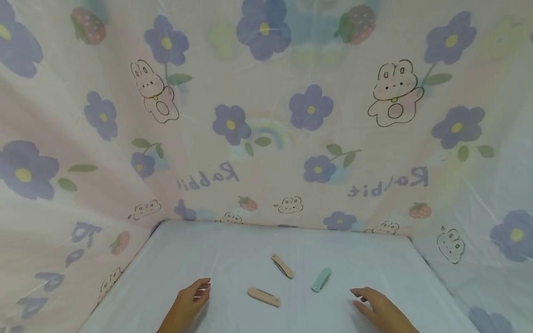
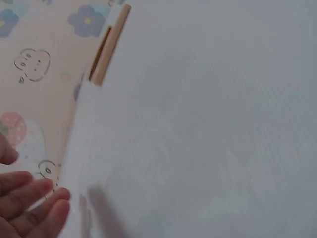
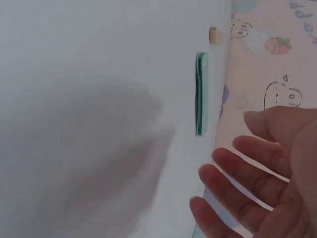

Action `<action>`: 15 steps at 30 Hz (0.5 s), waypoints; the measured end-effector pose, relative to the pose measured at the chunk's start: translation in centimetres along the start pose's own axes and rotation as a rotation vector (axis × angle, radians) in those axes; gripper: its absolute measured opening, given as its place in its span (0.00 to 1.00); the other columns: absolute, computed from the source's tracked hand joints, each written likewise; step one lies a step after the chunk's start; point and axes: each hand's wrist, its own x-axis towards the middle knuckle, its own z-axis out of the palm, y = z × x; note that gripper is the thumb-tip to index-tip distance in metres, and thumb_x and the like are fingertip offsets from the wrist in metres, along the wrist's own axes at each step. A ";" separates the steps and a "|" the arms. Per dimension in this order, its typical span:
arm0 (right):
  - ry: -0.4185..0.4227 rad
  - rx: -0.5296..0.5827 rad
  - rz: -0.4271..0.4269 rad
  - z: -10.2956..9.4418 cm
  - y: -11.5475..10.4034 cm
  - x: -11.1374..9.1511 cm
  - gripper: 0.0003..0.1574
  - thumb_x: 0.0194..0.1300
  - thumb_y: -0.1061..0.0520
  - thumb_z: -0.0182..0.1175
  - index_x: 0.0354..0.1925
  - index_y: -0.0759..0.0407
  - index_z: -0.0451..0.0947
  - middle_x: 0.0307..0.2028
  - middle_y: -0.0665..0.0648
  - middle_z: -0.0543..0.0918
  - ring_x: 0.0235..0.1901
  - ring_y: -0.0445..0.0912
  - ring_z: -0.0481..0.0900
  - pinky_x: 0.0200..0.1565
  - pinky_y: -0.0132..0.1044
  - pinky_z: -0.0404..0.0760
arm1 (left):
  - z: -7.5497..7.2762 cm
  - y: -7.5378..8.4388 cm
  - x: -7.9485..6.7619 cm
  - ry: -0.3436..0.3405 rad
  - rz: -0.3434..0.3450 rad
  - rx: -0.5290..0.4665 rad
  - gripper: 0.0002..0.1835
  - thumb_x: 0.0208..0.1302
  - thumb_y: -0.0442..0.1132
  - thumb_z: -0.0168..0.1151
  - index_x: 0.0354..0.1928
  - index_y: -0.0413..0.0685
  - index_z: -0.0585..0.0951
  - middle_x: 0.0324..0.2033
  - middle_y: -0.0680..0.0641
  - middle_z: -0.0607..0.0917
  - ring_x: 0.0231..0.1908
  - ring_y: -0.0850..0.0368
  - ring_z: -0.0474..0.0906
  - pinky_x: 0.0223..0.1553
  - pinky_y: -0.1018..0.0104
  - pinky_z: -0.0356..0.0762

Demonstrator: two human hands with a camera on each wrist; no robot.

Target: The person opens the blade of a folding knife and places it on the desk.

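Note:
Three slim folded pieces that look like pocket knives lie apart on the white table [image 1: 225, 249]. One beige folded knife [image 1: 264, 297] is nearest the front, and a second beige folded knife [image 1: 282, 266] lies behind it. The mint green folded knife [image 1: 322, 280] rests to their right. My left hand [image 1: 189, 300] hovers left of the front beige one, holding nothing, its fingers loosely bent. On the other side my right hand [image 1: 379, 307], also empty with relaxed fingers, is nearest the green one. The right wrist view shows the green knife's side slot [image 3: 199, 94] beyond the fingertips.
A printed cloth [image 1: 270, 152] with flowers, rabbits and strawberries hangs round the back and both sides of the table. Its lower edge meets the table's back edge [image 1: 291, 226]. Shadows of the hands fall on the white surface.

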 end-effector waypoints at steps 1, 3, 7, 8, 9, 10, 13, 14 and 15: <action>-0.014 0.019 -0.009 0.1 -0.3 0.2 0.25 0.62 0.47 0.60 0.52 0.61 0.74 0.43 0.51 0.79 0.38 0.43 0.76 0.37 0.40 0.79 | 0.1 0.3 0.0 -0.018 -0.009 -0.013 0.18 0.68 0.43 0.54 0.53 0.38 0.76 0.45 0.41 0.82 0.38 0.53 0.81 0.37 0.65 0.80; -0.040 0.068 -0.036 0.4 -0.8 0.6 0.27 0.63 0.48 0.59 0.55 0.63 0.72 0.43 0.51 0.79 0.37 0.42 0.76 0.36 0.39 0.79 | 0.4 0.9 0.0 -0.055 -0.037 -0.048 0.19 0.68 0.46 0.53 0.51 0.38 0.76 0.43 0.41 0.82 0.37 0.53 0.81 0.35 0.65 0.81; -0.086 0.139 -0.085 1.1 -1.9 1.4 0.29 0.65 0.48 0.57 0.57 0.66 0.69 0.42 0.51 0.79 0.37 0.41 0.76 0.36 0.38 0.79 | 1.0 1.8 -0.1 -0.109 -0.093 -0.206 0.21 0.68 0.46 0.54 0.50 0.33 0.76 0.39 0.41 0.83 0.35 0.51 0.81 0.31 0.68 0.81; -0.092 0.159 -0.100 1.3 -2.2 1.6 0.29 0.65 0.48 0.57 0.57 0.66 0.69 0.42 0.51 0.79 0.37 0.41 0.76 0.36 0.37 0.79 | 1.2 1.9 -0.1 -0.127 -0.107 -0.257 0.21 0.67 0.45 0.54 0.50 0.31 0.75 0.38 0.41 0.83 0.35 0.51 0.81 0.31 0.68 0.81; -0.100 0.166 -0.106 1.5 -2.5 1.7 0.29 0.66 0.48 0.56 0.57 0.66 0.69 0.42 0.51 0.79 0.37 0.40 0.76 0.36 0.36 0.79 | 1.4 2.1 -0.1 -0.142 -0.119 -0.299 0.22 0.67 0.45 0.55 0.51 0.30 0.74 0.38 0.41 0.82 0.35 0.50 0.81 0.33 0.67 0.81; -0.108 0.182 -0.113 1.7 -2.8 1.9 0.29 0.66 0.47 0.56 0.57 0.66 0.69 0.42 0.51 0.79 0.37 0.40 0.76 0.36 0.36 0.79 | 1.6 2.2 -0.1 -0.160 -0.124 -0.337 0.23 0.68 0.44 0.54 0.51 0.28 0.73 0.38 0.40 0.82 0.35 0.49 0.81 0.34 0.67 0.81; -0.128 0.225 -0.139 2.2 -3.7 2.6 0.27 0.67 0.48 0.55 0.56 0.66 0.71 0.43 0.52 0.79 0.37 0.39 0.76 0.36 0.34 0.79 | 2.2 2.7 -0.1 -0.206 -0.158 -0.419 0.25 0.68 0.44 0.54 0.51 0.24 0.72 0.38 0.40 0.82 0.36 0.49 0.81 0.36 0.65 0.81; -0.133 0.239 -0.146 2.4 -4.1 2.9 0.26 0.67 0.48 0.54 0.55 0.65 0.71 0.43 0.52 0.79 0.37 0.38 0.76 0.36 0.33 0.79 | 2.3 2.8 -0.1 -0.218 -0.172 -0.440 0.25 0.68 0.45 0.54 0.51 0.24 0.71 0.38 0.40 0.82 0.36 0.49 0.81 0.36 0.65 0.81; -0.140 0.250 -0.149 2.6 -4.4 3.2 0.25 0.67 0.48 0.54 0.54 0.65 0.72 0.43 0.52 0.79 0.37 0.38 0.76 0.36 0.33 0.79 | 2.5 3.0 -0.1 -0.232 -0.187 -0.459 0.25 0.68 0.45 0.53 0.51 0.23 0.71 0.38 0.40 0.82 0.37 0.49 0.81 0.37 0.64 0.81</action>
